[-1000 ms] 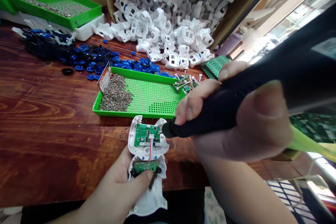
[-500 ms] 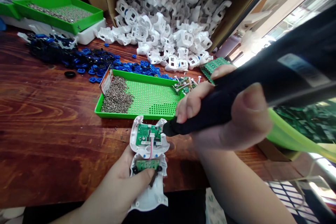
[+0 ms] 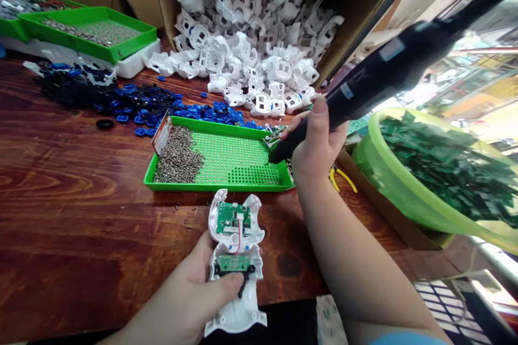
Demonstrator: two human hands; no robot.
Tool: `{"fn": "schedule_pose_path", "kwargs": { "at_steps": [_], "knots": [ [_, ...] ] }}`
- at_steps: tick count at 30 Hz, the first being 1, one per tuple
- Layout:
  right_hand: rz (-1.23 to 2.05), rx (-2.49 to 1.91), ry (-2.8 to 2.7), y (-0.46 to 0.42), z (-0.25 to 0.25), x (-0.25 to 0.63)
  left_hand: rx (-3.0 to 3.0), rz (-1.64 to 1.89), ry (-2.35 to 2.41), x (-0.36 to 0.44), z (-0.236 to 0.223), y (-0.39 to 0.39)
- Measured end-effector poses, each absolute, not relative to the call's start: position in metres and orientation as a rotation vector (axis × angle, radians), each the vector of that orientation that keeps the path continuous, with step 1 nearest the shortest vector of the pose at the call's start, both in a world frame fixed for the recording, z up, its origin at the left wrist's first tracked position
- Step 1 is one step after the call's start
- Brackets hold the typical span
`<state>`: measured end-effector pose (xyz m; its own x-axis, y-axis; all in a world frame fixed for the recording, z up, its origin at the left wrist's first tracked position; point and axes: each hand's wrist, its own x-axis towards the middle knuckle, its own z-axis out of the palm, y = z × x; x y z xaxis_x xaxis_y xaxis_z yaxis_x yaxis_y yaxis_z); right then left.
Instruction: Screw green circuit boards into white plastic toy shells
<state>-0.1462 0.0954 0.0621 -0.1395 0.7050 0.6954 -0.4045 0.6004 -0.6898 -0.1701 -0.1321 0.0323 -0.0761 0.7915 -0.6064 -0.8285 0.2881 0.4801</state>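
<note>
My left hand (image 3: 214, 285) grips an opened white plastic housing (image 3: 238, 310), its thumb lying over the black part inside the lower half. A green circuit board (image 3: 230, 218) sits in the upper half, and red and white wires run from it toward a smaller board (image 3: 232, 263) in the lower half. My right hand (image 3: 318, 143) is closed around a black electric screwdriver (image 3: 360, 83). The driver's tip is over the right end of the green perforated tray (image 3: 218, 188), above its holes. Small screws (image 3: 178, 156) are heaped at the tray's left end.
White housings (image 3: 246, 64) spill from a cardboard box at the back. Blue and black parts (image 3: 133, 99) lie behind the tray. At right are yellow-handled pliers (image 3: 343, 179) and a lime-green basin (image 3: 364, 156) of circuit boards. Another green tray (image 3: 121, 46) stands back left.
My right hand has carried the screwdriver away from the housing's upper board, forward to the tray's right end. My left hand still holds the housing, which appears slightly farther right and lower.
</note>
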Motion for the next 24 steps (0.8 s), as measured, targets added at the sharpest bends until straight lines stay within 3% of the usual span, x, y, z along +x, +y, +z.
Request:
{"fn": "schedule_pose_path", "kwargs": {
  "at_steps": [24],
  "knots": [
    [0.956,-0.246,-1.423,0.1,0.055,-0.148,0.003,1.328,0.965,-0.171,0.035,-0.132]
  ]
}}
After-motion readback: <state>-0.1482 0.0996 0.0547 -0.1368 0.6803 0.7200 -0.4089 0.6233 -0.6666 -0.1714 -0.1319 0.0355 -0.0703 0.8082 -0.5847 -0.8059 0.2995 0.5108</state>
